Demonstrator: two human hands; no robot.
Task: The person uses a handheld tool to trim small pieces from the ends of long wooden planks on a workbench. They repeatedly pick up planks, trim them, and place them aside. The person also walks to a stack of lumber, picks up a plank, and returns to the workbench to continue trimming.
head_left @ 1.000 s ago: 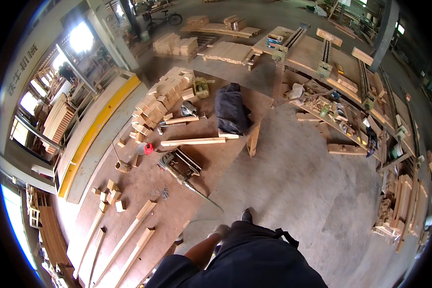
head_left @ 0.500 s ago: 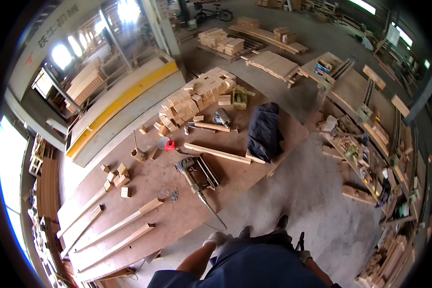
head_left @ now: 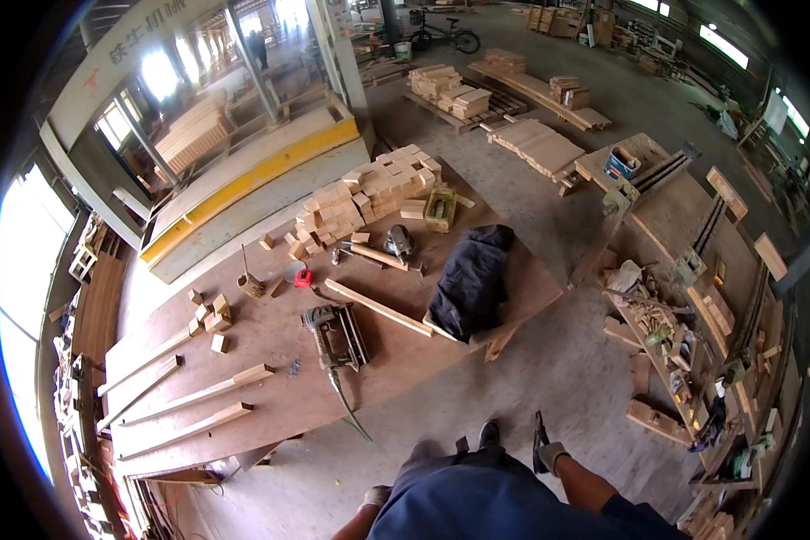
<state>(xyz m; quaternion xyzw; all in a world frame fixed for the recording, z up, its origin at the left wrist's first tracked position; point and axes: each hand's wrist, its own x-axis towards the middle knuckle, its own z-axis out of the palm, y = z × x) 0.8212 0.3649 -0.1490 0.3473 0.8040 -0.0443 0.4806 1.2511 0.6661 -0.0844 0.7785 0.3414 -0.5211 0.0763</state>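
I stand on the concrete floor at the near edge of a large brown worktable [head_left: 396,369]. My right hand [head_left: 551,455], in a grey glove, hangs at my side and grips a short dark tool [head_left: 539,439] that points upward. My left hand [head_left: 375,497], also gloved, is low beside my leg, and its fingers are too small to read. Nearest on the table lies a power saw [head_left: 335,331] with its cable [head_left: 352,416] trailing off the edge toward me. A long wooden strip [head_left: 378,307] lies just beyond it.
A black jacket [head_left: 472,279] lies on the table's right end. Stacked wood blocks [head_left: 369,193], a grinder [head_left: 398,241], a red tape measure [head_left: 303,277] and long strips [head_left: 189,396] are also on it. A cluttered tool bench [head_left: 675,333] stands at the right, with timber stacks [head_left: 540,144] beyond.
The view has swung, so the table now sits further left and fuller in the frame. My right hand with the dark tool has come into sight at the lower edge.
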